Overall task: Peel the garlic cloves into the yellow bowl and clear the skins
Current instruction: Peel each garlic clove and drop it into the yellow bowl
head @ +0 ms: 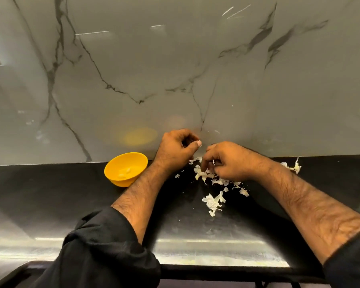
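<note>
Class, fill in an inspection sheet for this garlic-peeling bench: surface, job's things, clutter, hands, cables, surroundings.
Surface: black counter, glossy.
Job's things: yellow bowl at the wall, peeled cloves inside.
Clutter: garlic skins scattered under and beside the hands; a stray skin clump far right.
Hands: left hand curled, grip contents hidden; right hand pinches something small and white over the skins.
Cables: nothing seen.
Surroundings: grey marble wall.

Small round yellow plastic bowl [125,172] upright on the black counter, a few pale peeled garlic cloves [124,173] inside. Papery white garlic skins [213,183] scattered to its right.
</note>
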The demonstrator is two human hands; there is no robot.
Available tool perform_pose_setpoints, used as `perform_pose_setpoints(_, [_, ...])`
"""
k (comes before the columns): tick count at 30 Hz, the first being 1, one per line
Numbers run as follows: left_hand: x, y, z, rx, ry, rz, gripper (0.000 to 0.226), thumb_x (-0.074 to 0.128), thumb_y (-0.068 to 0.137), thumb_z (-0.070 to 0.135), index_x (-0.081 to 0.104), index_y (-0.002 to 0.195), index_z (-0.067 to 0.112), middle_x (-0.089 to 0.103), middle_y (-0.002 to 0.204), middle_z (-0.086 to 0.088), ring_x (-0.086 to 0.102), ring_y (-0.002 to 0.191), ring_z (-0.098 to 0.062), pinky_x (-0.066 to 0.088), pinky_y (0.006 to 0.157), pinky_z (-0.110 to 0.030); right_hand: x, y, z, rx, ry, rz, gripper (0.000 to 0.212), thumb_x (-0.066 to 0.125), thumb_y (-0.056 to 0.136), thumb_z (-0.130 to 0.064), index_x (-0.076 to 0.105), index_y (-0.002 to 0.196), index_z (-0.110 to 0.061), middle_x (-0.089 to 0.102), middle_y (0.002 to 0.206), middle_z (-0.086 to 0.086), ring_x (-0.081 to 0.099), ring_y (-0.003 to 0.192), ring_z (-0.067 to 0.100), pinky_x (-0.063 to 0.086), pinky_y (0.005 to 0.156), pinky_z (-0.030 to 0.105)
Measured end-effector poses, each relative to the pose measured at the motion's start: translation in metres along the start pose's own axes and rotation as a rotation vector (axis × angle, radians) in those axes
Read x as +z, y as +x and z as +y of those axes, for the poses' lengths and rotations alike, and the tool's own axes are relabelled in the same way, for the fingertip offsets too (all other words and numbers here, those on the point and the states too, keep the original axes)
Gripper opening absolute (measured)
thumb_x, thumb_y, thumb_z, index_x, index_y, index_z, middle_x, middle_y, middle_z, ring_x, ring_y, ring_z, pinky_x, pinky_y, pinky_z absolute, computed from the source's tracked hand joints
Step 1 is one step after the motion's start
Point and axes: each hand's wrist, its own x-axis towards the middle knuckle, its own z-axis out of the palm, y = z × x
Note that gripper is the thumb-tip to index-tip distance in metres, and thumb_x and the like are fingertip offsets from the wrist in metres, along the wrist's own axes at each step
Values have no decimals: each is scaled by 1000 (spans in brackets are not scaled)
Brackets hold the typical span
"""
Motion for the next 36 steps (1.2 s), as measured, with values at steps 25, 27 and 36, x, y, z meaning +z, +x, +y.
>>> perform_pose_setpoints(25, [5,-6,10,-77,-82,-112,9,80,96,30,77,97,21,77,80,1,75,66,-13,64,63,-28,-25,-32,32,274,507,279,15,63,103,-5,76,106,-11,76,91,11,74,79,16,66,84,38])
perform_pose_setpoints(27, [9,-7,13,-44,-54,-143,11,79,96,31,77,99,20,77,83,1,76,68,-13,66,67,-32,-29,-40,50,344,518,267,15,71,97,-1,79,104,-10,80,94,11,77,87,20,63,94,42])
perform_pose_setpoints(36, [16,-9,18,21,7,-157,9,77,97,32,77,100,23,76,84,7,75,71,-8,68,74,-38,-21,-33,42,435,95,172,8,82,90,-26,76,94,-28,75,93,-11,71,90,5,60,88,31])
